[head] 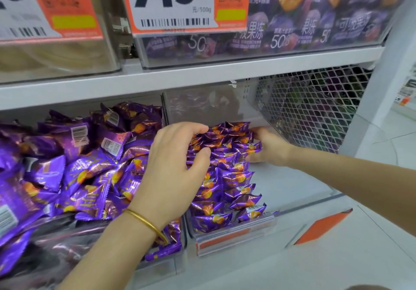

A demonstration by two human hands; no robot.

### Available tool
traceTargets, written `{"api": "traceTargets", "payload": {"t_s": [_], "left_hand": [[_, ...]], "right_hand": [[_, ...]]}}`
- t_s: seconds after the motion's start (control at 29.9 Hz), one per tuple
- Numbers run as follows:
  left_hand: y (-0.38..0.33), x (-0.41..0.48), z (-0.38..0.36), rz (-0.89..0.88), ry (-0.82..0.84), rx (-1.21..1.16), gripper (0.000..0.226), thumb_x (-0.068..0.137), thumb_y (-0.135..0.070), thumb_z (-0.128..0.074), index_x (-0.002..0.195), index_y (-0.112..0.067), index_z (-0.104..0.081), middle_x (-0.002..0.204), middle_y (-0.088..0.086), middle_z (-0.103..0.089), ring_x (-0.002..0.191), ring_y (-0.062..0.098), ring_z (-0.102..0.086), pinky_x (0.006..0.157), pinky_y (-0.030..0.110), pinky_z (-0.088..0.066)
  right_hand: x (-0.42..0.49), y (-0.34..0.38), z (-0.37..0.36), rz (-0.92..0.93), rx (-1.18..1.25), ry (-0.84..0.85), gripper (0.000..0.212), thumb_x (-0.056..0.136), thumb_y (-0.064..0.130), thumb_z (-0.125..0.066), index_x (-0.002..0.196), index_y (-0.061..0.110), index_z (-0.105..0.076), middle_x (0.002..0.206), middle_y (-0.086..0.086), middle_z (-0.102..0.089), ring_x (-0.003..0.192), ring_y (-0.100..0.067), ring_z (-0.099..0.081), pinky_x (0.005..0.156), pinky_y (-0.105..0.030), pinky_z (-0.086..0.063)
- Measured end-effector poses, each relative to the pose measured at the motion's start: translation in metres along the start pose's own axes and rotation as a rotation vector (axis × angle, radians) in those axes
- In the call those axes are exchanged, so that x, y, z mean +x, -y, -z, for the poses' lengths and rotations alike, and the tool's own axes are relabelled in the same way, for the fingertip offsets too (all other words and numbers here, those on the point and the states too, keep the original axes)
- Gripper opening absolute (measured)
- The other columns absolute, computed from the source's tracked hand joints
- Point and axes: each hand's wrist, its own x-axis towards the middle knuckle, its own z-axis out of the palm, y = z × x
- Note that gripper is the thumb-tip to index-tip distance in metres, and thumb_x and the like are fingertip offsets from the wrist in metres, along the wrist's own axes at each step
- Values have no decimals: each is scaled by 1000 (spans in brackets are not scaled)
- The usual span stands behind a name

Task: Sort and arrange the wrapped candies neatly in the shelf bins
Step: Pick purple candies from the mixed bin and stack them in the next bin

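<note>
White shop shelving (pixel 202 73) fills my view, with a big price tag (pixel 171 1) at 12 o'clock and a mesh basket (pixel 315 109) at 2 o'clock. At 9 o'clock a loose heap (pixel 78 165) of purple packets sits piled in its bin. Just right of centre, a tidy row of wrapped candies (pixel 225 177) stands on edge in the clear bin (pixel 292 183), running from the front lip toward the back.

My left hand (pixel 175 165), gold bangle (pixel 146 224) at the wrist, curls fingers and thumb round the row's far left side. My right hand (pixel 270 147) clasps the same packets from 3 o'clock, so the bunch is squeezed between both.

I judge these light, puffy and slick: foil wrappers slide over each other and spring apart once released. Best hold is across the flat faces, pressing the bunch together, not by the crimped ends.
</note>
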Motion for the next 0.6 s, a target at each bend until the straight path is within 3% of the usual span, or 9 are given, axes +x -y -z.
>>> {"api": "traceTargets", "payload": {"t_s": [0.17,0.3,0.4,0.5,0.6], "left_hand": [[-1,0,1,-3,-3,-5,37,82,-34,-43,117,-30,-54,110,-22,-47,108,-12,-32,92,0,-22],[0,0,1,8,-10,-48,34,83,-36,-42,115,-33,-52,108,-31,-44,111,-18,-30,91,-1,-23],[-1,0,4,22,-34,-97,31,84,-35,-43,113,-32,-54,110,-29,-47,113,-11,-35,90,-3,-22],[-3,-2,16,30,-72,-115,26,85,-32,-45,109,-32,-53,108,-27,-49,105,-6,-43,90,0,-27],[7,-7,49,-5,-132,44,26,82,-21,-48,105,-25,-60,102,-22,-53,100,-1,-48,89,10,-33]], "right_hand": [[-4,7,2,-24,55,43,79,77,6,-75,141,8,-29,140,-10,-44,125,-26,-47,91,-32,-45],[-6,4,8,-77,27,42,104,70,9,-81,148,4,-12,151,-11,-29,138,-23,-31,101,-29,-37],[-9,7,12,-115,8,48,109,70,12,-82,149,5,-8,151,-13,-28,137,-25,-33,102,-30,-37],[-23,22,23,-86,-153,-46,93,75,13,-78,146,1,-20,147,-16,-35,131,-26,-40,101,-29,-36],[-57,55,26,103,-247,-220,65,83,14,-69,139,5,-38,138,-12,-46,124,-25,-47,101,-30,-35]]}}
